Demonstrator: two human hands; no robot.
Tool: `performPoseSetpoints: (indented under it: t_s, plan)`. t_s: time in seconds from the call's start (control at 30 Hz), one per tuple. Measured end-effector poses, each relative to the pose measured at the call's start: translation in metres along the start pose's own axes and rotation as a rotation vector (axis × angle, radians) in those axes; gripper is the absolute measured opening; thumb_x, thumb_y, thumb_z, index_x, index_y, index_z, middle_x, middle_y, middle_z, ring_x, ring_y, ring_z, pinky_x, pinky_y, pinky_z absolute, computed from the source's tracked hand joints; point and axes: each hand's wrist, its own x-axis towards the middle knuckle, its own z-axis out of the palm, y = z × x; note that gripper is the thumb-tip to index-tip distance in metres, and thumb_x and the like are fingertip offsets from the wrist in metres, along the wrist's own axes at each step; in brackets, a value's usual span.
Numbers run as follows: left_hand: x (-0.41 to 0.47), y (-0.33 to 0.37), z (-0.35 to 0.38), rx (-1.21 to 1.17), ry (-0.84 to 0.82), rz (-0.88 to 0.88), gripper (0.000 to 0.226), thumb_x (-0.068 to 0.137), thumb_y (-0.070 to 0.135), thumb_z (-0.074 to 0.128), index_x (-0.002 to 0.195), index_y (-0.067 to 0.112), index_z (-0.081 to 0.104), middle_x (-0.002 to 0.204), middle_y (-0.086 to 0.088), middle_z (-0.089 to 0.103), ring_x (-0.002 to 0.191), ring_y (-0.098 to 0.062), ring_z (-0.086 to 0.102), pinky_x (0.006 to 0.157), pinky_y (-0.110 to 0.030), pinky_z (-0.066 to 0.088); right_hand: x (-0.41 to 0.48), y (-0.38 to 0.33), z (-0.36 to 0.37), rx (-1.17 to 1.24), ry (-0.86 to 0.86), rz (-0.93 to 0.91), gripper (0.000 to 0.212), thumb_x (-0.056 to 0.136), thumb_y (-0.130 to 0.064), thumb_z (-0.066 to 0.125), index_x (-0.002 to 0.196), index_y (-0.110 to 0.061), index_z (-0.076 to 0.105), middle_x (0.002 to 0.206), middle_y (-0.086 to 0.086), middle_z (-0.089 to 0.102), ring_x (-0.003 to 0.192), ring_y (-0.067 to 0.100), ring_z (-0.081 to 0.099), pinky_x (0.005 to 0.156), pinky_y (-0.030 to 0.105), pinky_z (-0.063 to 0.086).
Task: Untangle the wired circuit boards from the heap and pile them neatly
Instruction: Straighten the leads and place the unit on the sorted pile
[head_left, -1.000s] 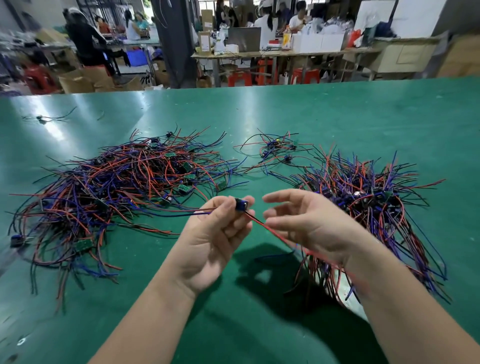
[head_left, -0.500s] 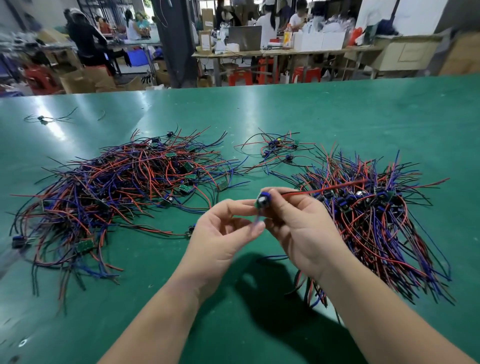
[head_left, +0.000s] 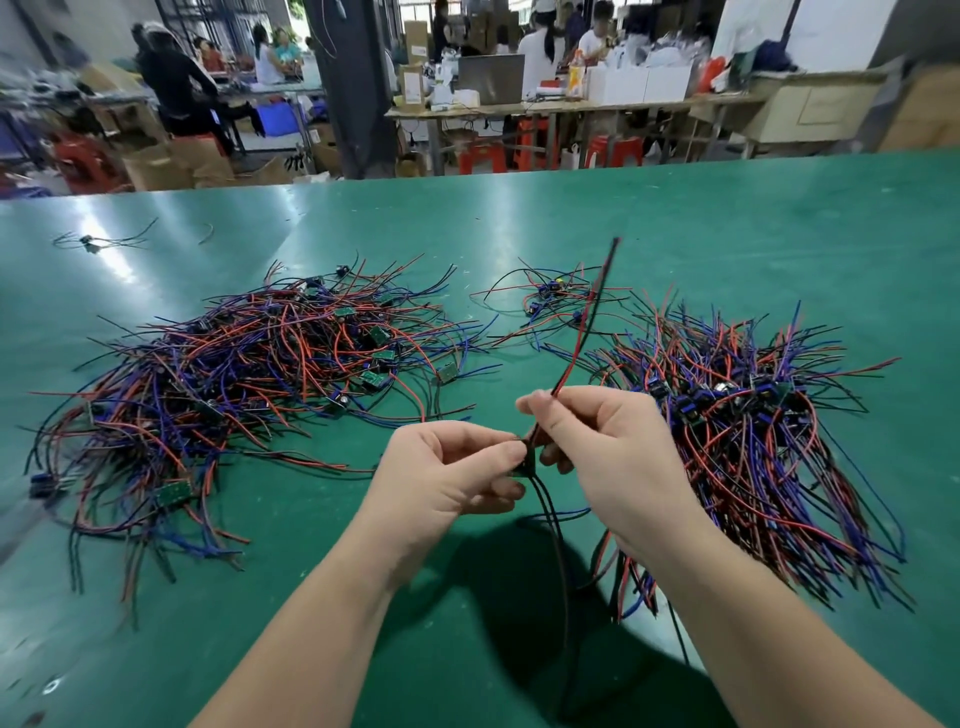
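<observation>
Above the green surface (head_left: 727, 218), near its front edge, both hands are holding one small circuit board (head_left: 525, 462) with its wires. The left hand (head_left: 447, 473) is closing its thumb and fingers around the board, which is mostly hidden between the fingertips. The right hand (head_left: 608, 447) is pinching a red and black wire pair (head_left: 587, 322) just beside the board, and this pair is pointing up and away over the surface. Other dark wires (head_left: 558, 545) are hanging down from the board between the two forearms, and their shadow is falling on the surface.

On the left side, the big tangled heap (head_left: 249, 384) is lying on the surface, with red, blue and black wires going in all directions and several little green boards showing among them. On the right side, the sorted pile (head_left: 753, 431) is lying just beside the right wrist; its boards are sitting close together and its wires are spreading out to both sides. Between the two, farther from the person, a small cluster (head_left: 550, 301) of a few boards is lying apart. One single wired piece (head_left: 91, 241) is lying far to the left. Behind the surface, other people are sitting at benches; this part is blurred.
</observation>
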Motion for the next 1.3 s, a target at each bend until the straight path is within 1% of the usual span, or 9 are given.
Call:
performPoseSetpoints:
  t_s: [0.3, 0.43, 0.67, 0.8, 0.93, 1.07, 1.17, 1.23, 1.3]
  plan:
    - [-0.005, -0.002, -0.007, 0.317, -0.316, -0.041, 0.016, 0.074, -0.002, 0.076, 0.065, 0.01, 0.071, 0.055, -0.005, 0.066, 0.046, -0.013, 0.061, 0.047, -0.019, 0.047, 0.002, -0.037, -0.026, 0.171, 0.192, -0.112, 0.018, 0.089, -0.015, 0.063, 0.074, -0.011, 0.073, 0.058, 0.008, 0.064, 0.041, 0.012, 0.051, 0.037, 0.019, 0.039]
    - [-0.004, 0.002, -0.012, 0.247, -0.282, -0.047, 0.01, 0.07, 0.007, 0.076, 0.065, 0.014, 0.073, 0.06, -0.003, 0.069, 0.05, -0.013, 0.065, 0.048, -0.02, 0.05, 0.006, -0.045, -0.039, 0.392, 0.142, -0.038, 0.023, 0.084, -0.027, 0.059, 0.077, -0.011, 0.074, 0.066, 0.007, 0.067, 0.044, 0.011, 0.052, 0.041, 0.018, 0.041]
    - [-0.004, 0.003, -0.014, 0.238, -0.197, -0.021, 0.012, 0.072, 0.007, 0.079, 0.065, 0.015, 0.074, 0.06, -0.004, 0.068, 0.05, -0.014, 0.064, 0.049, -0.02, 0.049, 0.022, -0.039, -0.067, 0.577, 0.389, 0.064, 0.024, 0.098, -0.025, 0.047, 0.087, -0.014, 0.066, 0.068, 0.0, 0.066, 0.051, 0.009, 0.054, 0.051, 0.018, 0.044]
    - [-0.001, 0.007, -0.013, -0.061, -0.042, 0.042, 0.013, 0.057, 0.027, 0.078, 0.065, 0.017, 0.074, 0.06, -0.002, 0.067, 0.05, -0.014, 0.065, 0.049, -0.022, 0.052, 0.018, -0.031, -0.056, 0.3, 0.112, 0.079, 0.008, 0.087, -0.021, 0.062, 0.085, -0.014, 0.061, 0.068, 0.002, 0.068, 0.054, 0.015, 0.057, 0.05, 0.02, 0.046]
    - [0.0, 0.005, -0.01, -0.132, -0.007, 0.077, 0.019, 0.052, 0.032, 0.078, 0.067, 0.02, 0.075, 0.064, -0.002, 0.07, 0.052, -0.013, 0.066, 0.049, -0.021, 0.052, 0.005, -0.025, -0.032, -0.026, -0.306, -0.017, 0.037, 0.062, -0.029, 0.078, 0.093, -0.017, 0.061, 0.086, 0.005, 0.07, 0.067, 0.017, 0.064, 0.064, 0.028, 0.054]
    - [0.0, 0.0, -0.007, -0.102, -0.067, 0.057, 0.02, 0.064, 0.03, 0.072, 0.075, 0.014, 0.075, 0.07, -0.005, 0.072, 0.057, -0.013, 0.068, 0.053, -0.022, 0.054, 0.0, -0.018, -0.017, -0.069, -0.308, -0.109, 0.024, 0.07, -0.005, 0.081, 0.084, -0.012, 0.063, 0.077, 0.002, 0.069, 0.066, 0.017, 0.063, 0.067, 0.038, 0.053]
    - [0.004, 0.002, -0.014, -0.163, -0.031, 0.001, 0.015, 0.077, 0.021, 0.065, 0.085, 0.011, 0.073, 0.085, -0.008, 0.074, 0.068, -0.014, 0.071, 0.056, -0.021, 0.055, 0.005, -0.02, -0.023, 0.082, -0.211, -0.119, 0.019, 0.07, -0.001, 0.077, 0.082, -0.011, 0.066, 0.074, 0.003, 0.071, 0.066, 0.013, 0.064, 0.063, 0.022, 0.053]
    - [0.009, 0.001, -0.025, 0.017, 0.162, 0.014, 0.013, 0.086, 0.006, 0.063, 0.093, 0.015, 0.07, 0.095, -0.006, 0.073, 0.081, -0.013, 0.069, 0.063, -0.02, 0.054, 0.012, -0.022, -0.034, 0.134, -0.055, -0.111, 0.017, 0.073, 0.001, 0.075, 0.082, -0.011, 0.067, 0.07, 0.003, 0.071, 0.061, 0.011, 0.064, 0.058, 0.017, 0.051]
    - [0.015, -0.003, -0.039, 0.609, 0.434, 0.045, 0.03, 0.085, 0.007, 0.06, 0.109, 0.023, 0.065, 0.111, 0.004, 0.065, 0.1, -0.013, 0.059, 0.08, -0.024, 0.047, 0.02, -0.021, -0.051, 0.075, 0.142, -0.067, 0.013, 0.076, -0.002, 0.074, 0.085, -0.008, 0.068, 0.068, 0.001, 0.071, 0.059, 0.012, 0.065, 0.056, 0.018, 0.053]
